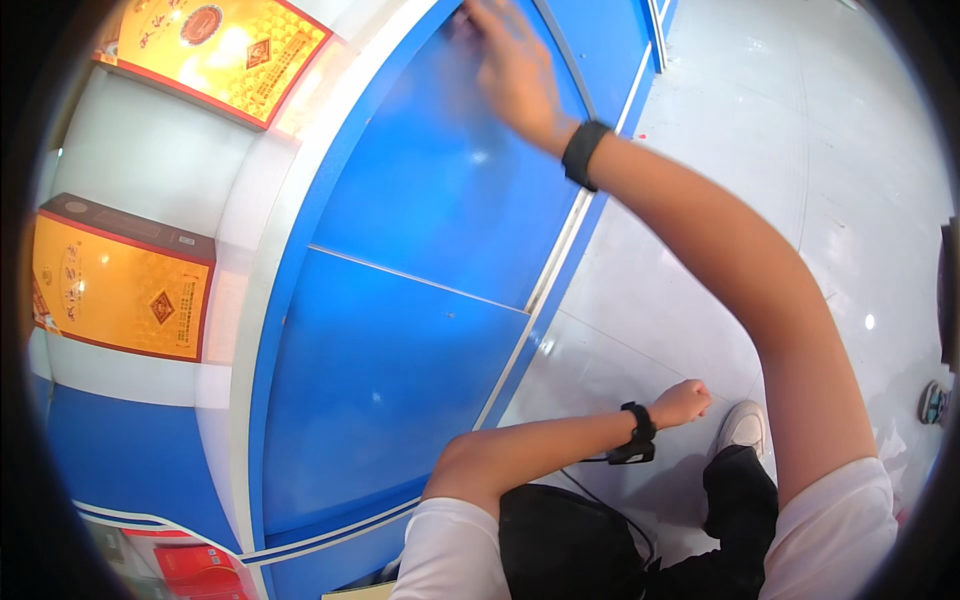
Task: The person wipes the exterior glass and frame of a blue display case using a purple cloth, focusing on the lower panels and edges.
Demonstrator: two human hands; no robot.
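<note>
My right hand (517,79) reaches to the top of the view, over a glossy blue cabinet panel (457,195). Its fingers are blurred and partly cut off by the picture's edge. A dark blur lies beside the fingertips, and I cannot tell whether it is a held thing or a reflection. A black band (583,155) circles that wrist. My left hand (681,403) is a loose fist above the floor, with nothing visible in it. On the left wrist is a black strap (637,435) with a small dark device and a cable.
White display shelves at left hold two yellow-and-red gift boxes, an upper one (217,56) and a lower one (124,285). Red packages (196,566) sit at lower left. A white ledge (259,300) edges the cabinet. My shoe (742,429) rests on the glossy tiles; another shoe (934,403) shows at right.
</note>
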